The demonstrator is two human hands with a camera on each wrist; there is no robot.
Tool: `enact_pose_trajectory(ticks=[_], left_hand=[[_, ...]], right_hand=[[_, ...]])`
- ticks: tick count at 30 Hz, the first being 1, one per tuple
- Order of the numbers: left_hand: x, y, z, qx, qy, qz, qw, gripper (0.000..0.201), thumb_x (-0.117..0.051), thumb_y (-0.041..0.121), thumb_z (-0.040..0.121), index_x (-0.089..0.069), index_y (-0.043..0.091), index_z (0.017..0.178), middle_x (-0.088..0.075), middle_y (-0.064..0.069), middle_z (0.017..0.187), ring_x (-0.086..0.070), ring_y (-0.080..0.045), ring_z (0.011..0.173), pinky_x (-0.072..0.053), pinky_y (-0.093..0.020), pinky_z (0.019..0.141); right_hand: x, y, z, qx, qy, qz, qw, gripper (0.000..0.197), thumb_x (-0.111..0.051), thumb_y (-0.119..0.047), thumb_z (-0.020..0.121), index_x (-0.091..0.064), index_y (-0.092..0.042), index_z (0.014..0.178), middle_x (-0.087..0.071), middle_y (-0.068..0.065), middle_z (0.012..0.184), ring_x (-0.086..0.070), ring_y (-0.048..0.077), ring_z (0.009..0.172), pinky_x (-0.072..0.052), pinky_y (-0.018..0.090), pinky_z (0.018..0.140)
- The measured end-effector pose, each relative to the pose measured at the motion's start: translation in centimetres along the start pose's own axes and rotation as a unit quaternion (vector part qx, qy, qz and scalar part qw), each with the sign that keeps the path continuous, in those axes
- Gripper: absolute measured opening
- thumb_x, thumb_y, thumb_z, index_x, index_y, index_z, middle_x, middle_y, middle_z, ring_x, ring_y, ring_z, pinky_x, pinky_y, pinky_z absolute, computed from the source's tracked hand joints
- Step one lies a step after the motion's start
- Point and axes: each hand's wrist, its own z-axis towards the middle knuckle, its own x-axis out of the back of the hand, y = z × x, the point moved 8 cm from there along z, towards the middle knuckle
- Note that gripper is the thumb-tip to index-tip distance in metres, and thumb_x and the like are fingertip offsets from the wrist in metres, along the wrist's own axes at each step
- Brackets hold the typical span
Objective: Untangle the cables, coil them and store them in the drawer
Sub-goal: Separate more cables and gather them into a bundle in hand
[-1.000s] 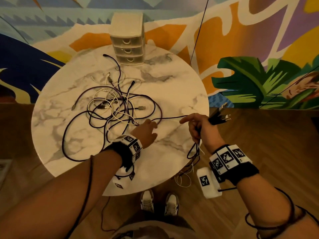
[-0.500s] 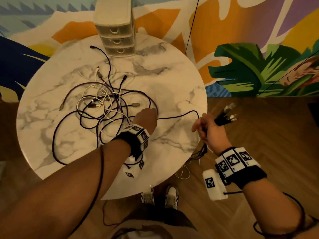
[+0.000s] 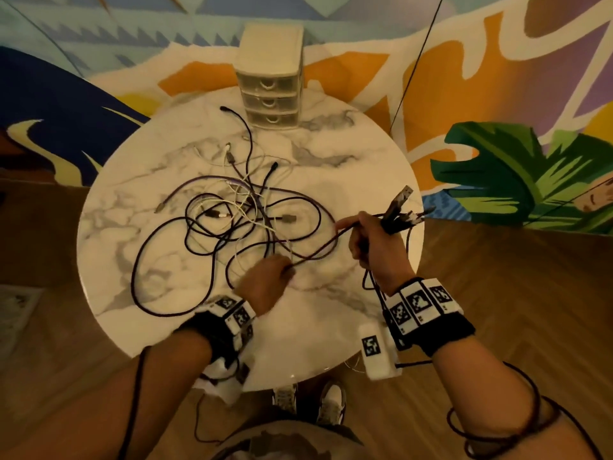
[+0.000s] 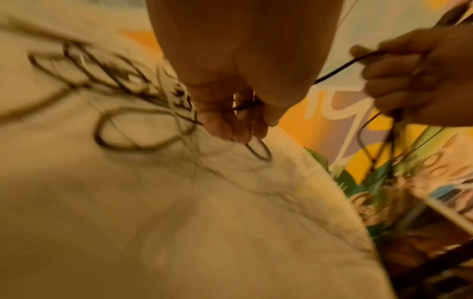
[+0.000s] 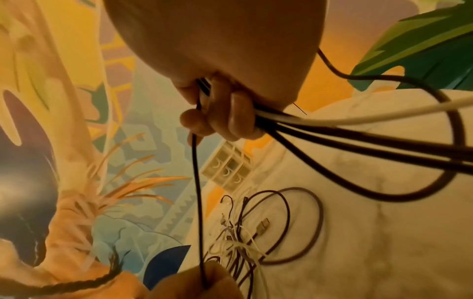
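Head: tangle [image 3: 238, 220] lies mid-bench [image 3: 331, 327], w/ drawers [image 3: 270, 94] at far edge, all shut. L hand [image 3: 265, 283] pinches a dark cable [image 3: 318, 252] running to R hand [image 3: 374, 250].
L wrist: blurred; grip curled on cable.
R wrist: R grip fisted round bundle [image 5: 332, 125].

Cable tangle [image 3: 238, 220] blocks table [image 3: 331, 327] centre; drawer unit [image 3: 270, 84] far edge.

A tangle of dark and white cables [image 3: 232, 224] lay spread across the round marble table [image 3: 348, 180]. One dark cable [image 3: 318, 252] ran taut from the heap to the bundle of plug ends [image 3: 399, 217] I held. The three-drawer unit [image 3: 270, 91] stood shut at the far edge.
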Motion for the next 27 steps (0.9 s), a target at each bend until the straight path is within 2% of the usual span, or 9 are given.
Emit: enact_pose_trajectory(ticks=[3,6,10,13,16,19,22,24,27], left_hand=[[6.8,-2.3,2.4,0.047,0.122,-0.055,0.99,0.017,-0.048,0.019,0.095,-0.063,0.01,0.095,-0.065,-0.016,0.094,-0.062,-0.033,0.088,-0.048,-0.034,0.075],[13.0,-1.1,3.1,0.014,0.255,-0.104,0.961,0.021,-0.048,0.025,0.094,-0.062,0.009,0.093,-0.064,-0.015,0.087,-0.061,-0.031,0.08,-0.051,-0.04,0.071],[9.2,1.4,1.4,0.002,0.15,0.019,0.989,0.034,-0.041,0.035,0.098,-0.062,0.009,0.093,-0.065,-0.015,0.093,-0.059,-0.034,0.089,-0.041,-0.036,0.07],[6.4,4.0,-0.9,-0.029,0.125,0.127,0.984,0.036,-0.036,0.04,0.098,-0.059,0.014,0.092,-0.063,-0.008,0.096,-0.06,-0.032,0.089,-0.043,-0.037,0.068],[4.7,6.4,-2.3,-0.071,0.103,0.198,0.972,0.033,-0.033,0.041,0.099,-0.056,0.018,0.093,-0.061,-0.002,0.095,-0.061,-0.028,0.084,-0.045,-0.036,0.065],[3.4,8.1,-2.8,-0.097,0.081,0.245,0.961,0.033,-0.028,0.039,0.1,-0.054,0.018,0.098,-0.059,0.0,0.097,-0.06,-0.024,0.079,-0.044,-0.034,0.06],[2.3,8.3,-3.4,-0.115,0.061,0.23,0.964,0.03,-0.03,0.035,0.1,-0.054,0.017,0.103,-0.057,-0.001,0.101,-0.06,-0.024,0.081,-0.044,-0.034,0.059],[3.2,5.0,-2.7,-0.061,0.054,0.172,0.982,0.027,-0.034,0.033,0.099,-0.055,0.017,0.105,-0.055,-0.002,0.106,-0.06,-0.026,0.089,-0.049,-0.039,0.069],[6.9,1.4,-1.8,-0.013,0.118,0.098,0.988,0.027,-0.039,0.028,0.097,-0.059,0.011,0.103,-0.054,-0.007,0.104,-0.057,-0.028,0.094,-0.045,-0.038,0.074]], right_hand=[[1.5,-1.0,0.0,0.007,0.055,0.051,0.997,0.049,-0.034,-0.028,0.102,-0.069,-0.012,0.072,-0.044,0.001,0.045,-0.031,0.012,0.041,-0.022,0.02,0.038],[3.8,-1.9,-0.2,0.034,0.131,0.124,0.983,0.048,-0.034,-0.029,0.102,-0.059,-0.011,0.066,-0.044,-0.003,0.041,-0.031,0.008,0.035,-0.021,0.017,0.035],[4.1,-1.3,-0.4,0.037,0.115,0.122,0.985,0.052,-0.028,-0.038,0.103,-0.069,-0.01,0.09,-0.043,-0.004,0.043,-0.03,0.006,0.036,-0.021,0.015,0.035],[2.7,0.3,-1.0,-0.003,0.061,0.081,0.995,0.056,-0.027,-0.043,0.102,-0.07,-0.007,0.095,-0.041,-0.001,0.046,-0.027,0.008,0.037,-0.02,0.018,0.036],[-0.2,2.4,-2.1,-0.067,-0.017,-0.013,0.997,0.062,-0.029,-0.047,0.101,-0.072,-0.004,0.09,-0.041,0.002,0.046,-0.029,0.009,0.036,-0.022,0.019,0.036],[-2.5,3.7,-3.1,-0.11,-0.058,-0.096,0.988,0.065,-0.032,-0.051,0.098,-0.066,-0.006,0.065,-0.044,0.007,0.048,-0.033,0.013,0.038,-0.026,0.021,0.04],[-2.8,3.3,-2.8,-0.082,-0.051,-0.038,0.995,0.051,-0.034,-0.039,0.101,-0.073,-0.012,0.082,-0.045,0.005,0.047,-0.031,0.012,0.041,-0.022,0.021,0.041],[-1.7,2.5,-2.4,-0.057,-0.026,0.009,0.998,0.05,-0.033,-0.036,0.102,-0.072,-0.007,0.093,-0.043,0.002,0.044,-0.029,0.01,0.038,-0.021,0.02,0.038],[0.4,1.3,-2.2,-0.024,0.004,0.033,0.999,0.052,-0.033,-0.036,0.103,-0.071,-0.002,0.095,-0.041,0.002,0.044,-0.028,0.009,0.036,-0.02,0.019,0.037]])
